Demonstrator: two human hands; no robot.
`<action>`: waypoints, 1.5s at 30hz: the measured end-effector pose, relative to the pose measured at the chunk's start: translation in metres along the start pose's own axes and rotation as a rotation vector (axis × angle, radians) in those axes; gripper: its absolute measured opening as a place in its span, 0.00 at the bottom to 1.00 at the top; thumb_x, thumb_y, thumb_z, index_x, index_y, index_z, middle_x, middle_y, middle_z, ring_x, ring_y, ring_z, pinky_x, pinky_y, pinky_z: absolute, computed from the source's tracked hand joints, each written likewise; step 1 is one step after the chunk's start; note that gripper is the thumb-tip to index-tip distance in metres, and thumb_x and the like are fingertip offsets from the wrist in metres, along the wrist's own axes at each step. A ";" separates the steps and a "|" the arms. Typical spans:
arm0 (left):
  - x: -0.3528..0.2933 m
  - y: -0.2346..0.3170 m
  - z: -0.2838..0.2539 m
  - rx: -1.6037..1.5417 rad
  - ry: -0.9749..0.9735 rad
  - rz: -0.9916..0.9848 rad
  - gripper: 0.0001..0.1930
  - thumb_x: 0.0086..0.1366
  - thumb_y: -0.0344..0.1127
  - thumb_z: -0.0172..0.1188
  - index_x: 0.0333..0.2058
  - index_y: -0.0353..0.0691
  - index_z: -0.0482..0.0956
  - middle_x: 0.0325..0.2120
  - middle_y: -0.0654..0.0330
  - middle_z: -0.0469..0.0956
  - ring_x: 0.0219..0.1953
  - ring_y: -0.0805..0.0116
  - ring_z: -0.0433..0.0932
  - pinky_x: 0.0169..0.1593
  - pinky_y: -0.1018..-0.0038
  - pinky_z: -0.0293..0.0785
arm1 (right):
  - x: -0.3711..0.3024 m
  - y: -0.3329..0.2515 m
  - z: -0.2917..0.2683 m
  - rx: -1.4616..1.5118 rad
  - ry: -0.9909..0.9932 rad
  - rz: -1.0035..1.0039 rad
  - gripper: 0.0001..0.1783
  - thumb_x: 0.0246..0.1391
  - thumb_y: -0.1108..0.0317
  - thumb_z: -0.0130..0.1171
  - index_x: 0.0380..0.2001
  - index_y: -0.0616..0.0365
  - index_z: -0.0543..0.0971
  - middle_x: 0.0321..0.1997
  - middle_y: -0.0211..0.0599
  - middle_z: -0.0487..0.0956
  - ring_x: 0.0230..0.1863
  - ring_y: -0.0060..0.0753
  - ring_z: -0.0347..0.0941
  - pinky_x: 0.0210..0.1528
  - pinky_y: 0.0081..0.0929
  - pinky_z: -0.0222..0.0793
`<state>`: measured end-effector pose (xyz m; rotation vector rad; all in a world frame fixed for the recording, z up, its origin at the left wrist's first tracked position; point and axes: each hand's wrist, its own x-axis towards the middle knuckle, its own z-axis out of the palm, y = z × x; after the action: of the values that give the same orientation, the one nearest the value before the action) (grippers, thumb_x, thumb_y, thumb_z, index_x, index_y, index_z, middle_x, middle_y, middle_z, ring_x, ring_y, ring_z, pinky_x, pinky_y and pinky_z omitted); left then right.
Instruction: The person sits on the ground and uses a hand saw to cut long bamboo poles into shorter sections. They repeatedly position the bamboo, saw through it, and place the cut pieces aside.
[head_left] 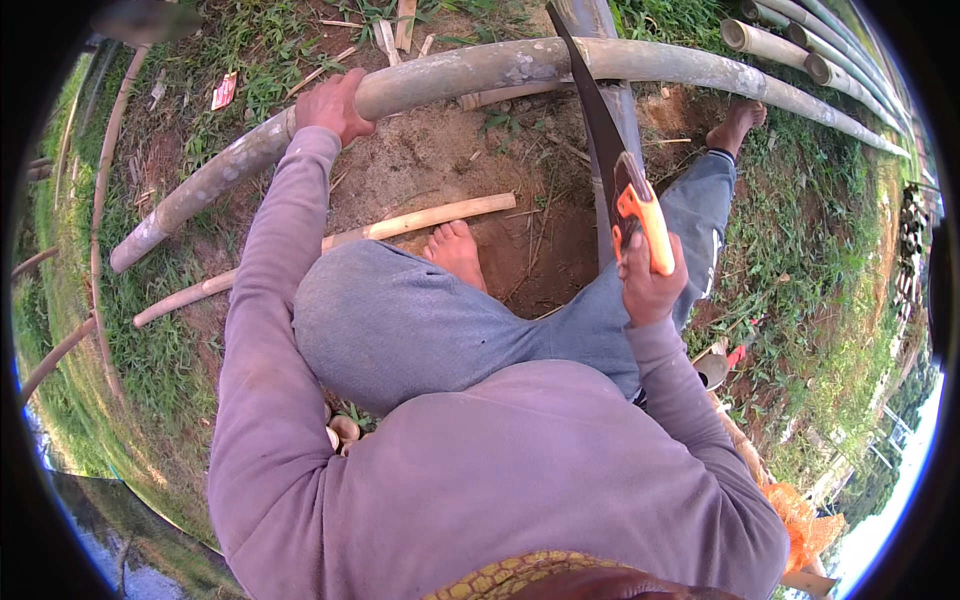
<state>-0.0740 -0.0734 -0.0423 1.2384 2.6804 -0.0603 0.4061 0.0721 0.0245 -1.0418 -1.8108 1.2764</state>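
Note:
A long, thick bamboo pole (pixel 470 75) runs from left to right across the far side of my legs. My left hand (pixel 337 105) is closed over the pole, left of its middle. In my right hand (pixel 652 280) is a handsaw (pixel 645 215), gripped by its orange and black handle. The saw's dark blade points away from me and lies against the long pole, right of the middle. Whether there is a cut under the blade, I cannot tell. Below that spot a greyish pole (pixel 603 210) passes under the long one and points away from me.
A thinner bamboo piece (pixel 440 213) lies on the ground by my bare foot (pixel 457 250). Several bamboo poles (pixel 765 45) are stacked at the far right. A red packet (pixel 225 91) lies in the grass, and orange netting (pixel 800 520) is at the near right.

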 end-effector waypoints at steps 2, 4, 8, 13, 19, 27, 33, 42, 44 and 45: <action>0.000 0.013 0.002 0.010 -0.042 0.003 0.43 0.50 0.51 0.81 0.65 0.56 0.75 0.54 0.56 0.84 0.58 0.51 0.84 0.60 0.54 0.79 | 0.113 0.025 0.052 -0.001 -0.006 -0.002 0.12 0.69 0.65 0.70 0.43 0.64 0.83 0.28 0.30 0.83 0.24 0.16 0.74 0.26 0.24 0.71; 0.009 0.012 -0.005 0.027 -0.062 -0.017 0.43 0.50 0.51 0.82 0.66 0.57 0.75 0.55 0.56 0.84 0.58 0.51 0.84 0.61 0.54 0.79 | 0.177 0.001 0.091 -0.117 0.034 -0.047 0.13 0.68 0.63 0.72 0.41 0.64 0.85 0.27 0.31 0.83 0.26 0.18 0.75 0.30 0.28 0.73; 0.014 0.001 -0.011 -0.019 -0.050 -0.004 0.43 0.49 0.52 0.82 0.65 0.56 0.75 0.56 0.57 0.84 0.58 0.51 0.84 0.61 0.54 0.80 | 0.094 0.012 0.056 -0.089 0.028 -0.043 0.13 0.67 0.65 0.72 0.44 0.65 0.83 0.27 0.29 0.82 0.25 0.19 0.75 0.29 0.27 0.73; 0.000 -0.002 0.004 -0.030 0.000 0.010 0.44 0.49 0.52 0.82 0.65 0.55 0.75 0.56 0.57 0.84 0.58 0.51 0.84 0.60 0.54 0.80 | -0.049 -0.021 -0.034 -0.017 -0.024 0.067 0.11 0.71 0.70 0.65 0.48 0.67 0.79 0.26 0.30 0.81 0.21 0.15 0.75 0.24 0.18 0.70; 0.010 0.007 0.003 -0.034 -0.013 0.019 0.44 0.48 0.52 0.82 0.65 0.57 0.76 0.55 0.56 0.84 0.59 0.50 0.84 0.60 0.54 0.80 | 0.168 -0.007 0.098 -0.127 0.003 -0.107 0.15 0.68 0.61 0.70 0.42 0.65 0.85 0.28 0.32 0.83 0.28 0.18 0.75 0.32 0.25 0.73; -0.004 -0.013 0.006 -0.049 -0.036 0.003 0.45 0.47 0.49 0.80 0.67 0.56 0.75 0.57 0.56 0.85 0.58 0.50 0.84 0.60 0.56 0.81 | -0.023 -0.016 -0.018 -0.004 -0.105 0.056 0.08 0.71 0.72 0.64 0.47 0.66 0.80 0.28 0.31 0.83 0.23 0.14 0.75 0.25 0.18 0.70; 0.003 -0.002 0.009 -0.021 0.017 0.014 0.44 0.49 0.51 0.82 0.66 0.59 0.75 0.55 0.57 0.85 0.57 0.51 0.85 0.59 0.54 0.80 | 0.085 0.025 0.053 0.030 0.002 -0.021 0.10 0.69 0.68 0.69 0.44 0.65 0.82 0.31 0.29 0.85 0.27 0.14 0.76 0.29 0.21 0.72; 0.000 -0.015 0.010 -0.051 -0.043 0.000 0.45 0.48 0.53 0.81 0.67 0.58 0.75 0.58 0.56 0.84 0.58 0.51 0.85 0.59 0.54 0.80 | -0.007 0.004 -0.010 -0.021 -0.087 0.073 0.10 0.70 0.71 0.68 0.48 0.64 0.82 0.29 0.28 0.83 0.27 0.13 0.75 0.30 0.19 0.71; -0.002 -0.008 0.005 -0.038 -0.023 -0.003 0.44 0.48 0.52 0.81 0.66 0.57 0.75 0.57 0.56 0.85 0.57 0.51 0.85 0.59 0.55 0.80 | -0.048 -0.012 -0.038 -0.008 -0.067 0.125 0.09 0.70 0.71 0.67 0.47 0.65 0.81 0.30 0.29 0.83 0.27 0.14 0.77 0.31 0.20 0.73; -0.002 -0.001 0.003 -0.032 -0.039 0.013 0.45 0.48 0.50 0.80 0.67 0.57 0.75 0.57 0.56 0.85 0.57 0.51 0.85 0.59 0.55 0.80 | -0.046 -0.011 -0.035 -0.014 -0.037 0.085 0.09 0.70 0.71 0.67 0.46 0.65 0.81 0.30 0.29 0.83 0.28 0.14 0.77 0.31 0.21 0.73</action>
<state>-0.0732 -0.0760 -0.0453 1.2328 2.6295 -0.0392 0.4543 0.0431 0.0409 -1.1196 -1.8222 1.3435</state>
